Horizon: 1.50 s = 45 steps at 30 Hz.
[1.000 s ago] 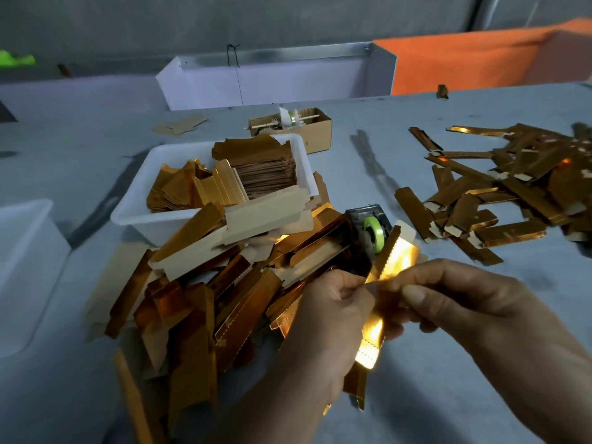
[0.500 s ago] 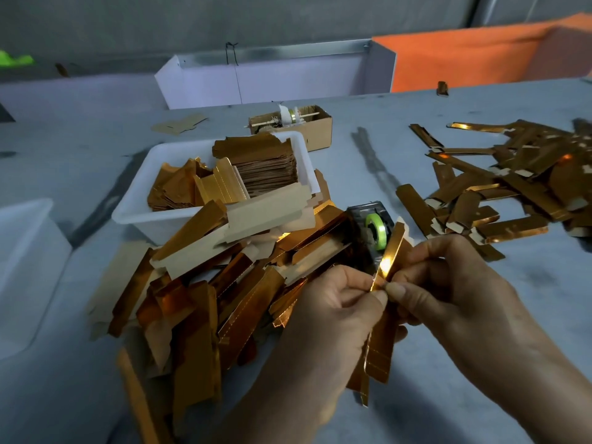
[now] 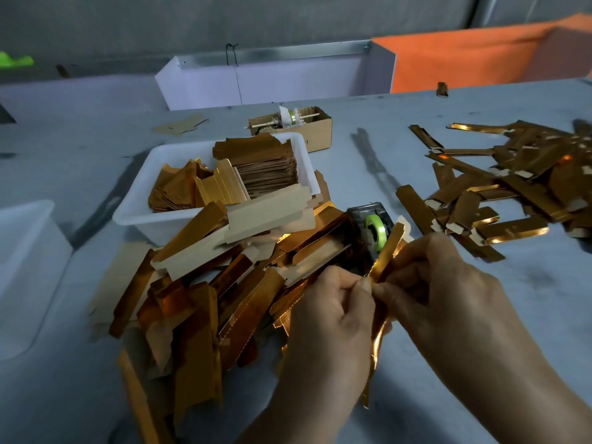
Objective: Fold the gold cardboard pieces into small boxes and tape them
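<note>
A long gold cardboard piece stands almost edge-on between my hands, running from near the tape dispenser down toward me. My left hand pinches it from the left at mid-length. My right hand pinches it from the right at the same spot, fingertips meeting the left thumb. Just behind the piece sits a dark tape dispenser with a green roll. A heap of flat gold pieces lies to the left. Folded gold pieces are spread at the right.
A white tub behind the heap holds stacked gold blanks. A small brown carton with a tape spool stands farther back. Another white container is at the left edge. A white trough and orange cloth line the far side.
The gold piece went from lying face-up and flat to folded nearly edge-on. Both hands rose and closed in on its middle.
</note>
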{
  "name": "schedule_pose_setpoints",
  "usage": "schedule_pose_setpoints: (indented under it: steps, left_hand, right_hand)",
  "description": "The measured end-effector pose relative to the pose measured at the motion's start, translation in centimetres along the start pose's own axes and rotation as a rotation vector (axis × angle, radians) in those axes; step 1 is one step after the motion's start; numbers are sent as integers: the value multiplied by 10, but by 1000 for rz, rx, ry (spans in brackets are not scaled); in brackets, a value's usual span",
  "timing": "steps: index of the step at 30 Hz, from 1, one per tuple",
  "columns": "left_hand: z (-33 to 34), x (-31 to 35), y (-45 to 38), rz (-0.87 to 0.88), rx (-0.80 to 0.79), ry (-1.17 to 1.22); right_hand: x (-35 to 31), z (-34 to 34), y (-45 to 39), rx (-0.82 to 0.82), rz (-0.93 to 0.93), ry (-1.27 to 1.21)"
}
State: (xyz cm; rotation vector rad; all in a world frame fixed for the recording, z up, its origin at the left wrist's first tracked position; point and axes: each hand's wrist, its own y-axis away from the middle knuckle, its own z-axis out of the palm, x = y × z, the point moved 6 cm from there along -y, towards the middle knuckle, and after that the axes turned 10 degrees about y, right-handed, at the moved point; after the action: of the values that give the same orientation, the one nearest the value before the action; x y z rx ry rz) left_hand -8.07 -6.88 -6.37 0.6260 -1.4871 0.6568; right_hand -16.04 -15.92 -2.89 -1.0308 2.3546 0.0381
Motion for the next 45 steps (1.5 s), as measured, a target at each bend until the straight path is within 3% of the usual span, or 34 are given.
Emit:
schedule_pose_setpoints:
  steps: [6, 9, 10, 14, 19, 24, 27, 29, 32, 36, 40, 42, 45]
  left_hand:
    - [0, 7, 6, 142, 156, -141]
    - [-16, 17, 3, 169, 237, -105]
    - [-21, 21, 1, 189, 236, -111]
    - [-27, 22, -1, 142, 185, -143]
    - [-18, 6, 2, -33, 54, -132]
    - [-32, -2, -6, -78, 55, -194]
    - [-33, -3, -12, -89, -57, -200]
    - [-41, -1, -17, -56, -41, -231]
    - [-63, -8, -28, -13, 97, -363]
    - [-40, -42, -21, -140, -142, -603]
    - [-10, -53, -14, 79, -219, -1126]
    - [-12, -59, -15, 137, -192, -1310]
    - [-31, -65, -18, 121, -79, -1296]
  right_hand:
    - [-12, -8, 3, 177, -112, 140]
    - [6, -7, 1, 116, -18, 237]
    - [16, -7, -1, 74, 40, 188]
    - [25, -1, 1, -56, 169, -428]
    - [0, 34, 3, -271, 174, -721]
    - [10, 48, 2, -445, 185, -754]
    - [23, 46, -4, -503, 195, -726]
    - [35, 37, -14, -427, 210, -713]
    - [75, 14, -46, -161, 333, -814]
    - [144, -13, -76, 111, 484, -747]
    - [172, -13, -67, 240, 533, -548]
    - [156, -13, -49, 330, 489, -447]
    - [106, -4, -14, 314, 275, -404]
